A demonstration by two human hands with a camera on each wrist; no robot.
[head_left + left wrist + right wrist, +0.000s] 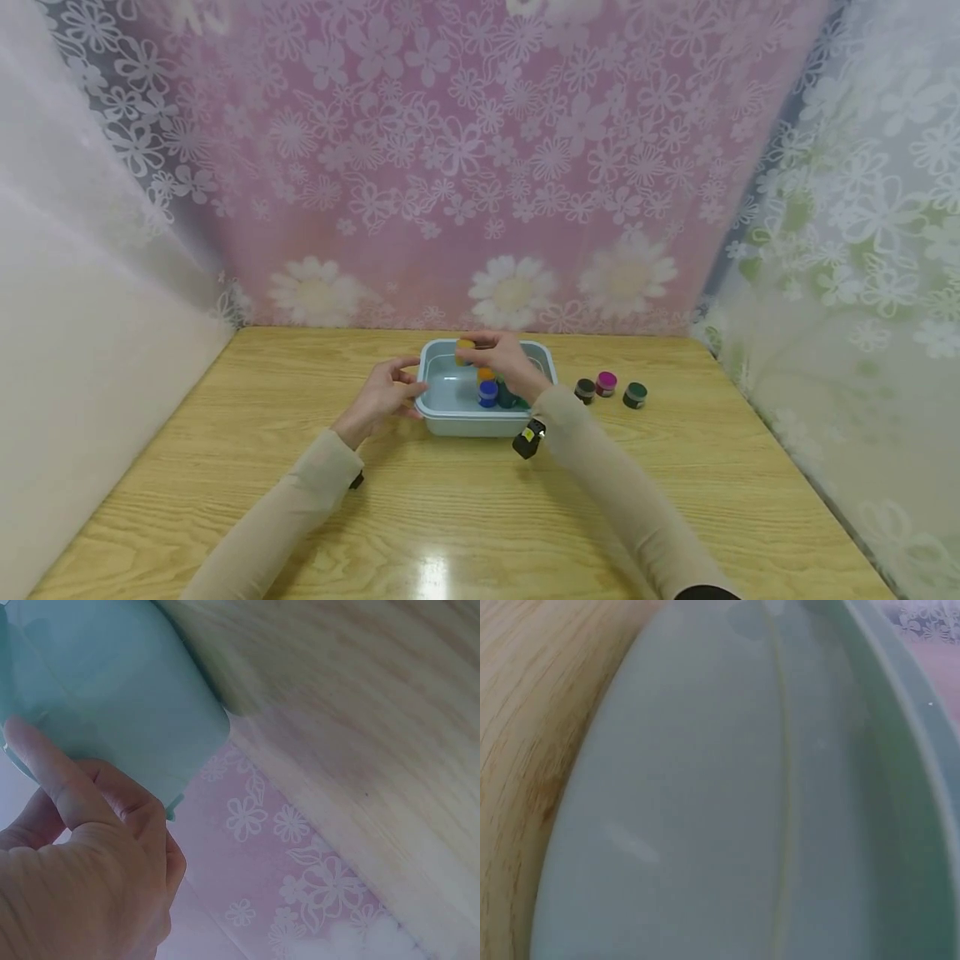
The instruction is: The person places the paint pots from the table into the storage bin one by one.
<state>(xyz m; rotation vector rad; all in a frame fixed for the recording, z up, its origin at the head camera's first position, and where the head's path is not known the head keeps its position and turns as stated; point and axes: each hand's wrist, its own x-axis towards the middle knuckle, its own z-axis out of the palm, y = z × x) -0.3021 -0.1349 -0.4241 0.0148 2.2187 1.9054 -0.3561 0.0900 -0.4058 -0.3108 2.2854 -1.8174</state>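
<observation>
A pale blue-green plastic tub (450, 417) stands on the wooden table (420, 508). My right hand (501, 360) reaches over the tub and pinches a small yellow-lidded jar (466, 346) above its back left corner. Inside the tub lie a blue-lidded jar (488, 392), an orange one (486, 374) and a dark green one (507, 397). My left hand (384, 397) holds the tub's left rim; in the left wrist view its fingers (52, 776) rest against the tub's outer wall (112, 682). The right wrist view shows only the tub's bare inside (727, 810).
Three small jars stand on the table to the right of the tub: a dark brown one (585, 390), a magenta-lidded one (606, 383) and a dark green one (634, 394). Flowered curtains (480, 167) close in the table at the back and both sides.
</observation>
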